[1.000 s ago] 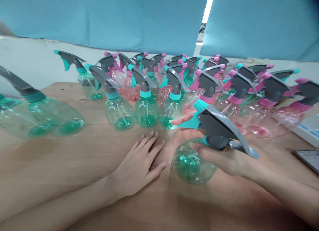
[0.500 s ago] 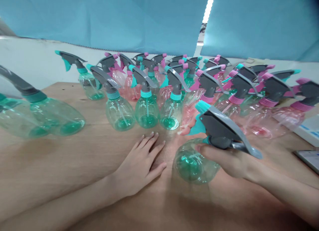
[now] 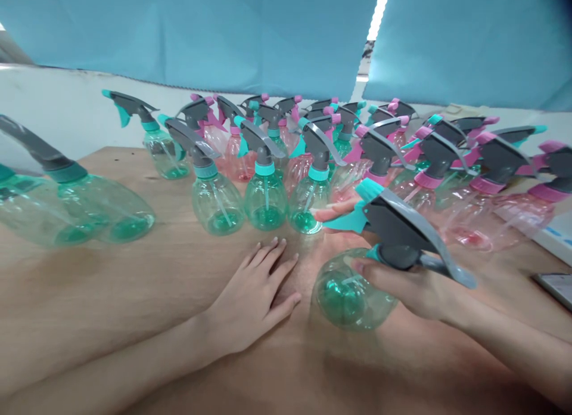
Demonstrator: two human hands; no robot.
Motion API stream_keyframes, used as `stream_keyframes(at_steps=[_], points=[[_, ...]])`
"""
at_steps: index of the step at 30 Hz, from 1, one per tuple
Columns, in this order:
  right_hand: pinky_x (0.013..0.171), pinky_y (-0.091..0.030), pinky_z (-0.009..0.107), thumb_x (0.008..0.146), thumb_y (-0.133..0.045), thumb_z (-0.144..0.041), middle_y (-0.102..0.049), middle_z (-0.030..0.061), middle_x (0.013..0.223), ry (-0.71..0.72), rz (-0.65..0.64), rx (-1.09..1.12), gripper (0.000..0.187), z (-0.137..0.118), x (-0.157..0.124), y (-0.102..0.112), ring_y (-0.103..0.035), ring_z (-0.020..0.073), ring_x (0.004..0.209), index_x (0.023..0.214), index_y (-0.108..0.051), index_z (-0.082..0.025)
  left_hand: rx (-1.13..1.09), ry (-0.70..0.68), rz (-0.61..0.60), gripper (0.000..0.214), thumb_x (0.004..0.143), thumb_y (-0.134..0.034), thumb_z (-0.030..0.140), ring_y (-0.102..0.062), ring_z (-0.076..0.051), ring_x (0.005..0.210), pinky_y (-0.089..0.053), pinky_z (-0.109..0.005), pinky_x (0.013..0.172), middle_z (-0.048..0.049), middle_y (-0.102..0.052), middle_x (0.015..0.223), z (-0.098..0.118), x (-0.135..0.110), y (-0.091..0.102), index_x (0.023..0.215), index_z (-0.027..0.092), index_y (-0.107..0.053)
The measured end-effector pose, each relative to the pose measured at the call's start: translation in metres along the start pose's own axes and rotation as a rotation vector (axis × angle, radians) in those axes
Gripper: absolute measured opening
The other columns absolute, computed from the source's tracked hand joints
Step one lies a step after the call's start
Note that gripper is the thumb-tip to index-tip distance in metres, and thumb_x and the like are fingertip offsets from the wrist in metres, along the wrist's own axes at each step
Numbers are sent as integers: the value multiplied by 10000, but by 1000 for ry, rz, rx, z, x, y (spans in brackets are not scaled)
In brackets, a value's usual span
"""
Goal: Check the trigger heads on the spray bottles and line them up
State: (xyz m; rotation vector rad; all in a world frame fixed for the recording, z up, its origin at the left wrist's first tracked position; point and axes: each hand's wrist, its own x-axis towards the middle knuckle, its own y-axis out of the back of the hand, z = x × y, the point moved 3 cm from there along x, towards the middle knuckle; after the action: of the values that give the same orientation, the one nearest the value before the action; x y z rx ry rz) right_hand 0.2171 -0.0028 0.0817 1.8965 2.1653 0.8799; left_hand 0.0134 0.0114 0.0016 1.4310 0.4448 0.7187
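My right hand [image 3: 402, 284] grips a green spray bottle [image 3: 353, 296] round its neck, with the thumb on the near side. The bottle is tilted, its grey head to the right and its turquoise trigger [image 3: 351, 219] to the left. Fingers of that hand stretch out past the trigger; part of them is hidden behind the spray head. My left hand [image 3: 250, 302] lies flat on the wooden table [image 3: 134, 290], fingers a little apart, holding nothing. Just beyond its fingertips stand green spray bottles, the nearest being the middle one [image 3: 266, 203].
Two green spray bottles [image 3: 105, 206] overlap at the left. Rows of pink and green bottles fill the back and right, among them a pink bottle [image 3: 473, 224]. A phone [image 3: 556, 287] lies at the right edge, near a white box [image 3: 547, 236]. Blue curtain [image 3: 201, 39] hangs behind.
The fingers of my right hand have straightened off the trigger, and the trigger has swung outward to the left. My left hand stays flat. The view has shifted slightly.
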Motion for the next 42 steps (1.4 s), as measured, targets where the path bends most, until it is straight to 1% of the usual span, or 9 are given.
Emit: stream_keyframes(at_steps=[2,4,7,12,17,22,26,36,42], points=[[532,-514,314,696,-540,-130,-544,-26,540,58,-26,70,223,-5,3,-2,-605,199,570,820,-655,-275,6,-1,-1,543,971,-450,468,-289,-313,1390,-290,-510,1091,-174,-359,1494,0,0,0,1395,129,-451],[620,-561,347,686,-549,-96,-676,16,755,103,-27,124,319,-10,6,-2,-675,245,778,909,-673,-287,10,-1,-1,544,973,-448,469,-290,-316,1389,-292,-507,1090,-179,-358,1493,0,-1,0,1393,123,-456],[683,-589,374,663,-546,-51,-699,27,1008,132,3,150,449,-13,8,-2,-671,269,947,1014,-659,-307,16,-3,-1,539,970,-451,471,-297,-312,1386,-295,-497,1089,-181,-362,1491,1,-1,0,1381,122,-470],[832,-580,406,690,-521,-30,-665,26,1153,137,-32,186,514,-9,5,-2,-637,268,1077,1114,-612,-306,23,-7,8,520,970,-458,462,-304,-303,1384,-288,-495,1093,-164,-376,1487,1,-1,1,1377,138,-474],[775,-593,401,688,-529,-43,-665,34,1165,117,-33,198,517,-7,5,-3,-636,282,1077,1132,-596,-301,16,-9,4,524,971,-453,461,-311,-312,1378,-304,-496,1083,-174,-373,1486,1,0,1,1375,128,-476],[797,-589,406,688,-532,-41,-676,26,1137,139,-25,187,511,-9,6,-3,-641,279,1065,1118,-606,-307,12,-6,10,520,969,-454,465,-315,-305,1378,-290,-492,1092,-162,-369,1491,1,0,1,1376,143,-473],[762,-600,390,698,-541,-66,-677,29,1123,140,-20,178,464,-8,6,-3,-640,281,1067,1089,-620,-303,-4,0,3,525,971,-449,465,-308,-313,1380,-300,-499,1086,-165,-364,1493,0,-1,1,1379,135,-470],[776,-598,390,697,-536,-50,-670,26,1141,125,-28,186,514,-7,6,-3,-626,276,1093,1134,-606,-311,-1,-2,0,525,973,-445,468,-309,-309,1380,-293,-500,1090,-166,-367,1492,1,0,1,1380,137,-469],[789,-588,398,691,-541,-58,-698,20,1041,103,-51,199,486,-6,6,-3,-671,255,959,1105,-622,-299,-15,0,7,523,966,-465,462,-310,-316,1380,-287,-493,1096,-165,-373,1488,1,0,2,1371,132,-479]])
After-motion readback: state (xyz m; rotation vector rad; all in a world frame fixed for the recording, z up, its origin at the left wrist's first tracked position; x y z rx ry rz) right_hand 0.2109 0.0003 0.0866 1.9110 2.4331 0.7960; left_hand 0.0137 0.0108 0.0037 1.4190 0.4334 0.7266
